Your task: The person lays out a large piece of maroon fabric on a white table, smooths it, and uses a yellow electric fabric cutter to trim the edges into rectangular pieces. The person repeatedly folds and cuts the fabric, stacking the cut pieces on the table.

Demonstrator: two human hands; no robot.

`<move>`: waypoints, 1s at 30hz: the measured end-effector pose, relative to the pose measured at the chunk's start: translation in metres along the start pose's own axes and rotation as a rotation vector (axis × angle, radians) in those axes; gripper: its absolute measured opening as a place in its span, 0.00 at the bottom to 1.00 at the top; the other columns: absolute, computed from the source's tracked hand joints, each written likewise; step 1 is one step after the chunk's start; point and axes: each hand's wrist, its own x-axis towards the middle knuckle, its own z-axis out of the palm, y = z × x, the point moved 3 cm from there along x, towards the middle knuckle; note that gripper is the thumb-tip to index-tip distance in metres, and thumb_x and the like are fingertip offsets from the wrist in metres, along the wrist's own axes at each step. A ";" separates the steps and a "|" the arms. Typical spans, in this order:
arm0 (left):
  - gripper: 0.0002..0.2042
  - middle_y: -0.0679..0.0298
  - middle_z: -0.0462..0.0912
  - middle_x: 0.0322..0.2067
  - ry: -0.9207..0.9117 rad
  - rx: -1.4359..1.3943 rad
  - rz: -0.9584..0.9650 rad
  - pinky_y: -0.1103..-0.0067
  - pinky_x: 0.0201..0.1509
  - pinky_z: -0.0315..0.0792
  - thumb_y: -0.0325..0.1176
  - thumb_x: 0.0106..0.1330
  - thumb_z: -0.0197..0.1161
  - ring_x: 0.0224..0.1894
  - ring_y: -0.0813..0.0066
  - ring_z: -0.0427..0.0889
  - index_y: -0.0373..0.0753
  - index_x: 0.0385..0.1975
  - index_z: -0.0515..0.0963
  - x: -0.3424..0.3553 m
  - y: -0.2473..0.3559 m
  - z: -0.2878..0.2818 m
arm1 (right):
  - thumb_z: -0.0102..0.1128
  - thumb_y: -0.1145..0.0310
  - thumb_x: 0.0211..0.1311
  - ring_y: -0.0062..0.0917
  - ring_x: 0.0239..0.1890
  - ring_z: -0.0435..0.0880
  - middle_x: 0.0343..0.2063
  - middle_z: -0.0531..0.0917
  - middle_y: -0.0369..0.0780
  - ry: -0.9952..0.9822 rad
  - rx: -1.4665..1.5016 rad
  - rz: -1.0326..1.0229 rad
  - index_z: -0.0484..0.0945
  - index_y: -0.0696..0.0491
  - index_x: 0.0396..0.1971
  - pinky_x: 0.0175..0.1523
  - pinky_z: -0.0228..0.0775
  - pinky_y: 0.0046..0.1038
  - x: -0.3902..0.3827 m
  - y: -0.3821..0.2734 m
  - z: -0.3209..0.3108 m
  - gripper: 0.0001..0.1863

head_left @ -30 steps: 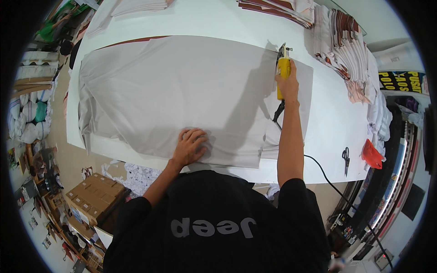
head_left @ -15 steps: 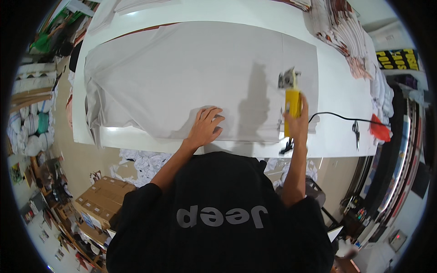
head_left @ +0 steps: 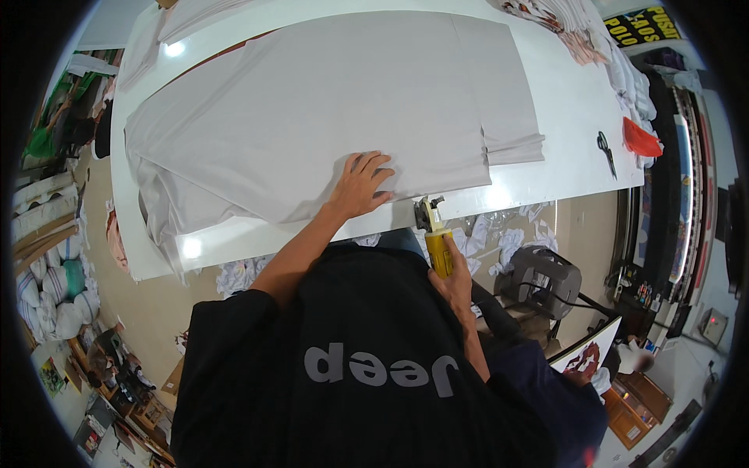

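White table [head_left: 577, 101]; left hand [head_left: 360, 186] flat on grey fabric [head_left: 328, 109]; right hand [head_left: 452, 281] fisted round yellow cutter [head_left: 437, 238].

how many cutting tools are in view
2. A yellow-handled electric cutter is in the right hand at the near edge of the white table; black scissors lie on the table's right end. The left hand presses the grey fabric. Others may be hidden.

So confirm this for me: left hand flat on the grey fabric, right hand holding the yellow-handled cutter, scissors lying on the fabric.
Not quite. The head view shows the scissors lying on the bare white table, apart from the grey fabric. The left hand is flat on the fabric and the right hand holds the yellow-handled cutter.
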 end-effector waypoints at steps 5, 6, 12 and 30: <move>0.24 0.61 0.74 0.71 0.021 -0.011 -0.003 0.52 0.80 0.57 0.51 0.69 0.71 0.77 0.59 0.66 0.46 0.60 0.81 -0.003 -0.002 0.002 | 0.73 0.73 0.58 0.55 0.57 0.83 0.53 0.81 0.54 0.137 -0.048 -0.071 0.64 0.41 0.81 0.61 0.77 0.49 0.002 -0.014 0.020 0.49; 0.24 0.61 0.74 0.71 0.027 -0.012 0.003 0.52 0.80 0.57 0.51 0.69 0.71 0.77 0.59 0.66 0.46 0.60 0.81 -0.003 -0.002 0.002 | 0.72 0.73 0.58 0.55 0.56 0.83 0.52 0.81 0.54 0.147 -0.056 -0.064 0.64 0.41 0.81 0.61 0.77 0.49 0.002 -0.016 0.021 0.49; 0.23 0.62 0.74 0.71 0.026 -0.001 -0.005 0.52 0.80 0.57 0.51 0.70 0.70 0.77 0.59 0.67 0.47 0.60 0.82 -0.005 -0.002 0.001 | 0.72 0.73 0.59 0.56 0.55 0.84 0.52 0.82 0.55 0.134 -0.090 -0.017 0.65 0.42 0.80 0.60 0.78 0.49 0.002 -0.024 0.019 0.47; 0.22 0.61 0.75 0.69 0.038 0.005 -0.001 0.52 0.79 0.59 0.51 0.69 0.70 0.76 0.60 0.68 0.46 0.58 0.82 -0.003 -0.004 0.001 | 0.67 0.73 0.62 0.54 0.59 0.83 0.57 0.82 0.55 0.141 -0.059 -0.111 0.64 0.45 0.81 0.63 0.76 0.46 0.049 -0.051 0.015 0.45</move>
